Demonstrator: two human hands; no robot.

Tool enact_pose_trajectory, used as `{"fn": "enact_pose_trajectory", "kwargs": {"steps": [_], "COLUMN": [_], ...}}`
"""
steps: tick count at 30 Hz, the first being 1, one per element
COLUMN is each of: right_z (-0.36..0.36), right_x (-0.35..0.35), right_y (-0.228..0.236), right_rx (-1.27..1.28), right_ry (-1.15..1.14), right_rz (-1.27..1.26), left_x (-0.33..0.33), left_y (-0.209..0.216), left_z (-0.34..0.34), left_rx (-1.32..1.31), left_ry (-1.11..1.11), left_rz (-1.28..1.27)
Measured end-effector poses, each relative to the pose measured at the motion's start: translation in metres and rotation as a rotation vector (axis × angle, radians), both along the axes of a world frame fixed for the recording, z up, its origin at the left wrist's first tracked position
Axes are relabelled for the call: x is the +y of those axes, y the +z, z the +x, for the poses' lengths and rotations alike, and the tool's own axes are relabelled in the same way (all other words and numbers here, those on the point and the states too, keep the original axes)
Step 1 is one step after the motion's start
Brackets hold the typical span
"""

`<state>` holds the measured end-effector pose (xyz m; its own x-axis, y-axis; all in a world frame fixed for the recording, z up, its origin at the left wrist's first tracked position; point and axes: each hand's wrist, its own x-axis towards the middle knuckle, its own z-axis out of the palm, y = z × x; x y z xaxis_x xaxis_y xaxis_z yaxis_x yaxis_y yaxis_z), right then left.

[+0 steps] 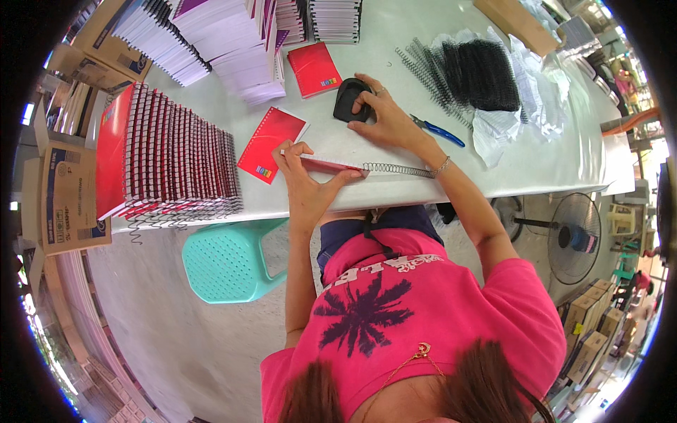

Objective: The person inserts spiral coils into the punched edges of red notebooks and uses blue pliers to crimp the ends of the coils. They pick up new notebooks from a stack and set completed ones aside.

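Near the table's front edge, my left hand [309, 178] grips a thin red notebook [330, 166] stood on edge. A black spiral coil [398, 169] sticks out of the notebook's right end toward my right wrist. My right hand [388, 118] has its fingers curled round a rounded black device [345, 103] resting on the table; its exact kind does not show. Two red punched notebooks lie flat nearby, one notebook [264, 148] left of my left hand and another notebook [313, 69] farther back. Blue-handled pliers [441, 132] lie right of my right hand.
A heap of black spiral coils [483, 74] lies on crumpled paper at the right. Bound red notebooks [180, 155] stack high at the left, beside cardboard boxes [69, 197]. White page stacks [233, 49] stand behind. A turquoise stool [229, 261] and a fan [572, 238] are below.
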<state>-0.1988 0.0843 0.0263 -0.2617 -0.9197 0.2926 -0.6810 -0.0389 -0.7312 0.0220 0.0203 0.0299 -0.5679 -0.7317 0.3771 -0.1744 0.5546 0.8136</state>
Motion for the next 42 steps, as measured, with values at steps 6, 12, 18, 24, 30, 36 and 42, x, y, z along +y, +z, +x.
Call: {"fn": "enact_pose_trajectory", "kwargs": {"steps": [6, 12, 18, 24, 30, 36, 42], "right_z": [-0.025, -0.015, -0.010, 0.001, 0.005, 0.006, 0.012], "right_x": [0.038, 0.050, 0.056, 0.055, 0.063, 0.070, 0.075], "right_y": [0.042, 0.058, 0.057, 0.068, 0.068, 0.053, 0.064], "right_rx": [-0.973, -0.552, -0.632, -0.271, -0.366, -0.305, -0.462], "right_ry": [0.525, 0.469, 0.343, 0.171, 0.163, 0.034, 0.078], "right_rz": [0.246, 0.438, 0.397, 0.512, 0.370, 0.324, 0.290], "left_x": [0.001, -0.001, 0.001, -0.002, -0.002, 0.000, 0.000], "left_y": [-0.006, -0.005, -0.005, -0.006, -0.002, 0.000, -0.017], "left_z": [-0.004, -0.004, -0.006, -0.008, -0.011, -0.014, -0.013], "left_rx": [0.017, -0.014, 0.016, -0.015, -0.007, -0.001, 0.108], "left_ry": [0.059, 0.055, 0.087, 0.069, 0.025, -0.016, -0.043], "left_rz": [-0.074, -0.112, -0.108, -0.085, -0.052, -0.052, 0.082]}}
